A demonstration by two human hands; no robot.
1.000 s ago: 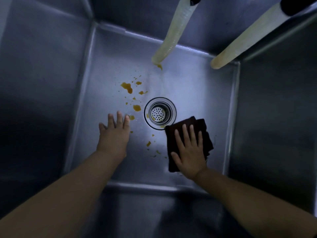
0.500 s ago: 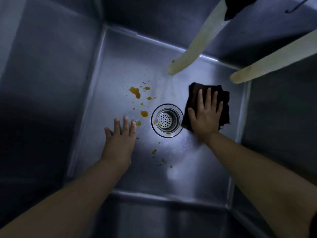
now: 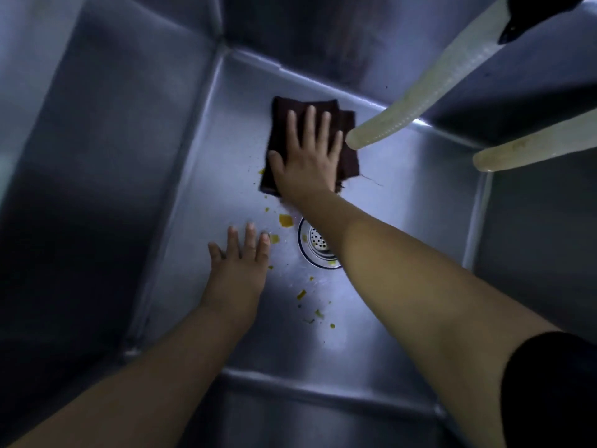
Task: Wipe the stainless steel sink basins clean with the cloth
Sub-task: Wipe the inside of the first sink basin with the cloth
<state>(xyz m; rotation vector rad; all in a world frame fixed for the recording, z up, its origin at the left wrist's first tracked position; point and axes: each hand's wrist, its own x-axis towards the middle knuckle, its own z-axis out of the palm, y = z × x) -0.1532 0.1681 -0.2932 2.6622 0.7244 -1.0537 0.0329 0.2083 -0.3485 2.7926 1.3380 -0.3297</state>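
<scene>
Upper centre of the frame, my right hand [image 3: 305, 163], flat on the cloth [image 3: 281, 124], has swept left over the upper stains; left hand [image 3: 237, 270] stays spread; spots beside the drain [image 3: 315, 245] remain.

Dark folded cloth [image 3: 284, 124], flat on steel basin floor [image 3: 403, 221]

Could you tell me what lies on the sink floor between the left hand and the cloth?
In the head view, a few yellow-orange spots lie on bare steel between the left hand and the cloth.
</scene>
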